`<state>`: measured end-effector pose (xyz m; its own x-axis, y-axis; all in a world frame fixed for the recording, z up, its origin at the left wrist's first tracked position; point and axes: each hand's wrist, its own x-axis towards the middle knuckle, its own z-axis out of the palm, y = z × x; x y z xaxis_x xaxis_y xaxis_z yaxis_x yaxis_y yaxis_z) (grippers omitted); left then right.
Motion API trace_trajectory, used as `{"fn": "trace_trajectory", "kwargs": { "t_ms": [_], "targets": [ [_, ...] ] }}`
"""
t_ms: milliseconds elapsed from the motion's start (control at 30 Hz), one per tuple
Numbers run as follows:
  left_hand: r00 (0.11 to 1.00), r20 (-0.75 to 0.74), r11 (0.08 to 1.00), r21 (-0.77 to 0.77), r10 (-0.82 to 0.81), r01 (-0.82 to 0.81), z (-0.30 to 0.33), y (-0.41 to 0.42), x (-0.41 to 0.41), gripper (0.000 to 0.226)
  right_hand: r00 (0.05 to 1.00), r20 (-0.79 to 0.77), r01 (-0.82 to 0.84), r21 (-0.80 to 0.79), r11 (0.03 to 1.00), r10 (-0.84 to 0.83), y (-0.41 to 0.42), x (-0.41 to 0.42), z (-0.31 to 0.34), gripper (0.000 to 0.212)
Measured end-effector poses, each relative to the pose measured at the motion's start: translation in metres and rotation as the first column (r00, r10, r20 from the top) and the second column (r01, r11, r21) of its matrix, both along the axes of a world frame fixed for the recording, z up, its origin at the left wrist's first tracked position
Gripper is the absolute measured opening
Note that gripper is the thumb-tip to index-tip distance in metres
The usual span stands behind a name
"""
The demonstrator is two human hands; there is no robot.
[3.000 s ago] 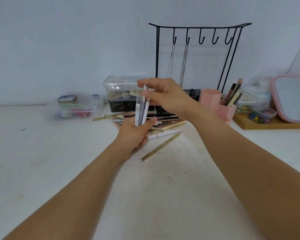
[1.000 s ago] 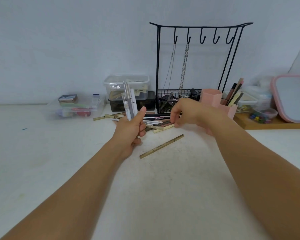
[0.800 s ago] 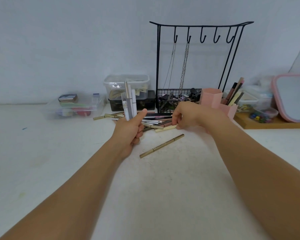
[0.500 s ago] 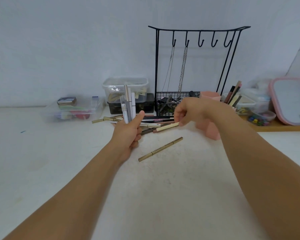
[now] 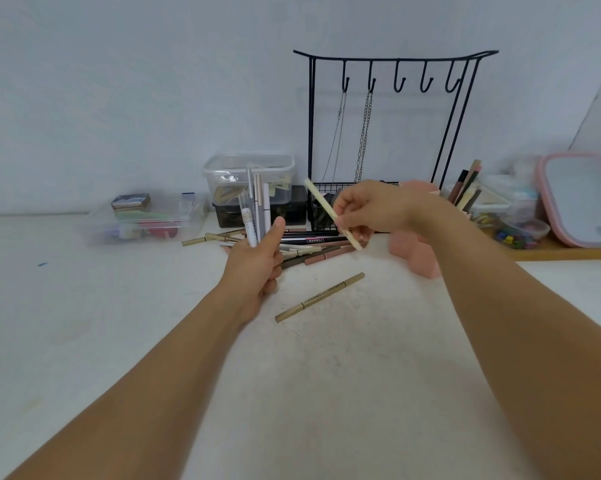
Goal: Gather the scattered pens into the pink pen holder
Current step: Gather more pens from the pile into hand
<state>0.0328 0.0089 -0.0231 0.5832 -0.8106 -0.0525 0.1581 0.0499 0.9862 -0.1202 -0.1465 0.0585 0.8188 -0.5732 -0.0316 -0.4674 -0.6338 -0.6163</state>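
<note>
My left hand [image 5: 255,268] grips a bunch of white and grey pens [image 5: 255,209] that stand upright above my thumb. My right hand [image 5: 372,209] pinches a cream pen [image 5: 321,199], tilted, lifted above the pile of pens [image 5: 313,245] on the white table. One gold pen [image 5: 320,296] lies alone in front of the pile. The pink pen holder [image 5: 415,254] stands behind my right wrist, mostly hidden by it; several pens [image 5: 467,185] stick up at its right side.
A black wire rack [image 5: 392,133] with hooks and hanging chains stands behind the pile. Clear plastic boxes [image 5: 249,174] [image 5: 146,216] sit at the back left. A pink-rimmed mirror [image 5: 583,199] and a bowl of beads [image 5: 521,232] rest on a wooden tray [image 5: 569,252] at the right.
My right hand reached into the pile, picked up the cream pen and lifted it. My left hand has kept its bunch of pens upright in about the same place.
</note>
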Motion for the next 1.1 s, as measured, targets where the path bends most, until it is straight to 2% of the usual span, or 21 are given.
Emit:
{"fn": "trace_trajectory", "kwargs": {
  "t_ms": [100, 200, 300, 467, 700, 967, 1100],
  "targets": [
    [0.999, 0.011, 0.999, -0.023, -0.035, 0.035, -0.001, 0.000, 0.000, 0.042, 0.975, 0.220, -0.113, 0.317, 0.942, 0.043, 0.017, 0.011, 0.001, 0.011],
    [0.999, 0.018, 0.999, -0.034, -0.027, 0.028, 0.000, -0.001, -0.003, 0.042, 0.938, 0.340, -0.224, 0.443, 0.868, 0.068, 0.033, 0.026, -0.002, 0.020],
    [1.000, -0.001, 1.000, -0.025, -0.008, 0.008, 0.002, 0.000, -0.005, 0.048, 0.930, 0.358, -0.240, 0.413, 0.879, 0.085, 0.041, 0.034, -0.009, 0.031],
    [0.999, -0.034, 0.999, -0.026, -0.037, 0.036, 0.002, 0.004, -0.005, 0.050, 0.910, 0.409, -0.234, 0.363, 0.902, 0.071, 0.047, 0.041, -0.014, 0.034],
    [0.986, -0.108, 0.991, -0.062, -0.127, 0.121, 0.001, 0.004, -0.006, 0.055, 0.931, 0.363, -0.120, 0.235, 0.965, 0.027, 0.047, 0.042, -0.014, 0.019],
    [0.981, -0.082, 0.984, -0.058, -0.174, 0.169, 0.000, 0.002, -0.005, 0.064, 0.939, 0.344, -0.090, 0.281, 0.955, -0.013, 0.045, 0.045, -0.024, 0.017],
    [0.965, -0.076, 0.967, -0.061, -0.251, 0.247, -0.002, 0.001, -0.003, 0.060, 0.941, 0.339, -0.090, 0.286, 0.954, -0.013, 0.046, 0.046, -0.028, 0.017]
  ]
}}
